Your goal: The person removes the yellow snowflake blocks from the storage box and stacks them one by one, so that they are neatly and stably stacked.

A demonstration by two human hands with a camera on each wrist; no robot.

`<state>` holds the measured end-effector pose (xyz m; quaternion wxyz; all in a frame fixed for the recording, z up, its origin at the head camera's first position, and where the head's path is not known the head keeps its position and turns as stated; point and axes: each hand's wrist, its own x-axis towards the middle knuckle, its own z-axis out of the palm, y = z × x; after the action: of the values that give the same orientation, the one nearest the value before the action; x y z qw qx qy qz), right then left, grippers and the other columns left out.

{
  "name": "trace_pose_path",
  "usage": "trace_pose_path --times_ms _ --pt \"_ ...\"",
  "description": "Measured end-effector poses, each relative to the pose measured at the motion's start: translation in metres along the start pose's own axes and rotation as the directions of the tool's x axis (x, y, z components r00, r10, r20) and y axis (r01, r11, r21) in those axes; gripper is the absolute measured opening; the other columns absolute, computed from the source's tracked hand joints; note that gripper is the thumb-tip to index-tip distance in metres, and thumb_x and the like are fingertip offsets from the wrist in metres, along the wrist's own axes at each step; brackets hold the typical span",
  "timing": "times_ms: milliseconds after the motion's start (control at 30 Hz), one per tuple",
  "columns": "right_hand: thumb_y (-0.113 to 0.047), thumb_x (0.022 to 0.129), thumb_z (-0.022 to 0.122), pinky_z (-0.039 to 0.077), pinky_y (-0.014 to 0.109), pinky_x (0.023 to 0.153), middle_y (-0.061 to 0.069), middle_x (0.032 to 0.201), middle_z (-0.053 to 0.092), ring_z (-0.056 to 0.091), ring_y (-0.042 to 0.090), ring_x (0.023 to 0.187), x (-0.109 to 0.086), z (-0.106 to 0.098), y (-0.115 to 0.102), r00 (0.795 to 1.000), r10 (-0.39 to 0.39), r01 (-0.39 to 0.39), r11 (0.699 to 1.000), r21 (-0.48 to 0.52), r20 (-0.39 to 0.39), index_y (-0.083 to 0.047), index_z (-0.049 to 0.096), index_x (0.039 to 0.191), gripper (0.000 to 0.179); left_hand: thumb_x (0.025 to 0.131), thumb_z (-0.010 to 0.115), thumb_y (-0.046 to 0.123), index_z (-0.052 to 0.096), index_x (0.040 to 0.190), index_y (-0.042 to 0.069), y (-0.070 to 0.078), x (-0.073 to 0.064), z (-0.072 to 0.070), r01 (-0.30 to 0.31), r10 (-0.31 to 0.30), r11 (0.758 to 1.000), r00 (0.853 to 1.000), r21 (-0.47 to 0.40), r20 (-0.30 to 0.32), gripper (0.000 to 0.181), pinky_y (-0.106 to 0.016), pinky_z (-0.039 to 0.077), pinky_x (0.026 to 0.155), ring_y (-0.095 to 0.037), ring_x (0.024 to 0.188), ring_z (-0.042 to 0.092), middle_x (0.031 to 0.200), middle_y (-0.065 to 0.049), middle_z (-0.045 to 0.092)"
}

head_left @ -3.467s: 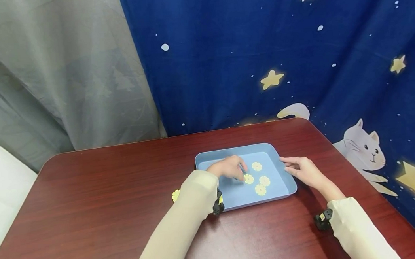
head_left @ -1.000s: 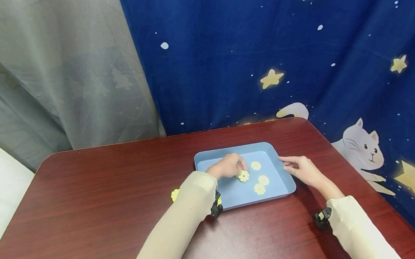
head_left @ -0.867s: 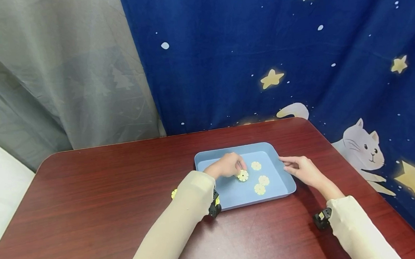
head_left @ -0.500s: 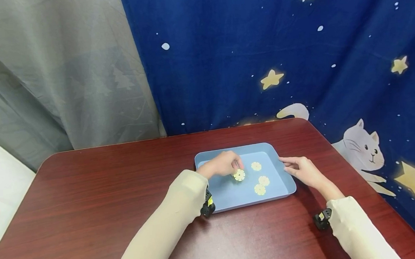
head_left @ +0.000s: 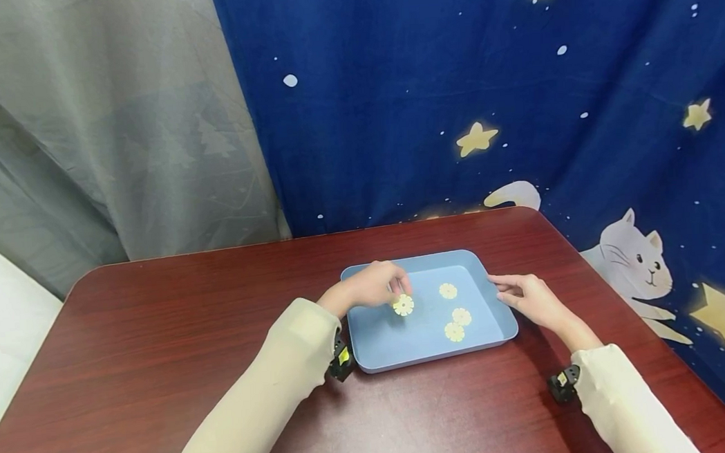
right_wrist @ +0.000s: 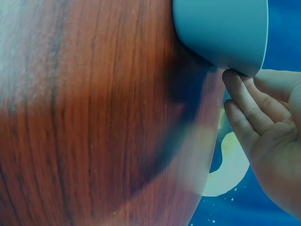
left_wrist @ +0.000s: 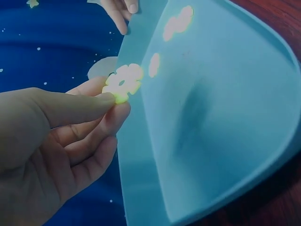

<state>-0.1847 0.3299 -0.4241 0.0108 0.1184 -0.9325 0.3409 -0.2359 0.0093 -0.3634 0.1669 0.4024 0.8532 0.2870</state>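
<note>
Just below the head view's centre, the left hand pinches a yellow flower-shaped piece above a blue tray. Toward the lower right, the right hand grips the tray's rim. Three matching pieces lie in the tray's right half.

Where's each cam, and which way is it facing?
Head: on the head, facing forward and down at the blue tray and table; left grip, right grip and both sleeves show.
Left wrist: on that wrist, facing left grip pinching a yellow flower piece above the tray; right grip's fingers at top.
Right wrist: on that wrist, facing right grip touching the tray's edge; only that grip shows.
Head and left wrist share both grips, tray, flower piece.
</note>
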Motion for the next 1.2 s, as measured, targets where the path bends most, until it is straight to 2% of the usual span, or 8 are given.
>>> trace_pose_path --times_ms 333,533,867,1033,1200 --pt "0.001 0.085 0.06 0.051 0.037 0.073 0.023 0.107 0.061 0.062 0.032 0.092 0.001 0.0 0.003 1.0 -0.004 0.004 1.0 0.006 0.0 0.005 0.055 0.122 0.038 0.08 0.056 -0.007 0.066 0.089 0.006 0.0 -0.023 -0.012 0.012 -0.011 1.0 1.0 0.023 -0.017 0.019 -0.022 0.045 0.065 -0.015 0.08 0.056 0.085 -0.003 0.061" --pt "0.001 0.085 0.06 0.051 0.037 0.073 0.023 0.105 0.062 0.062 0.032 0.092 0.001 0.0 0.003 1.0 -0.003 0.003 1.0 0.001 0.002 0.005 0.055 0.122 0.037 0.079 0.055 -0.008 0.066 0.088 0.005 -0.007 -0.04 -0.017 -0.018 0.018 1.0 0.999 0.022 -0.027 0.019 -0.021 0.046 0.066 -0.013 0.078 0.056 0.084 -0.002 0.062" --pt "0.001 0.085 0.06 0.051 0.036 0.072 0.023 0.106 0.062 0.062 0.031 0.091 0.0 -0.001 0.002 1.0 0.001 -0.001 1.0 0.006 0.004 0.005 0.055 0.122 0.038 0.077 0.053 -0.01 0.065 0.086 0.004 -0.023 -0.07 -0.026 -0.01 0.012 0.999 0.998 0.031 -0.057 0.021 -0.024 0.044 0.066 -0.012 0.073 0.053 0.077 -0.002 0.059" --pt "0.001 0.085 0.06 0.051 0.037 0.073 0.023 0.105 0.062 0.062 0.031 0.091 0.0 -0.001 0.001 1.0 0.004 -0.004 1.0 0.005 0.003 0.005 0.055 0.122 0.038 0.077 0.053 -0.01 0.065 0.086 0.004 -0.033 -0.084 -0.027 0.008 -0.006 0.999 0.998 0.037 -0.057 0.021 -0.024 0.044 0.065 -0.01 0.071 0.052 0.075 -0.001 0.059" --pt "0.001 0.085 0.06 0.051 0.037 0.073 0.023 0.105 0.062 0.062 0.032 0.092 0.0 -0.001 0.001 1.0 0.006 -0.006 1.0 0.004 0.003 0.005 0.055 0.122 0.038 0.077 0.054 -0.01 0.065 0.086 0.004 -0.041 -0.096 -0.027 0.052 -0.05 0.998 0.997 0.033 -0.057 0.019 -0.024 0.044 0.063 -0.01 0.069 0.051 0.074 0.0 0.059"
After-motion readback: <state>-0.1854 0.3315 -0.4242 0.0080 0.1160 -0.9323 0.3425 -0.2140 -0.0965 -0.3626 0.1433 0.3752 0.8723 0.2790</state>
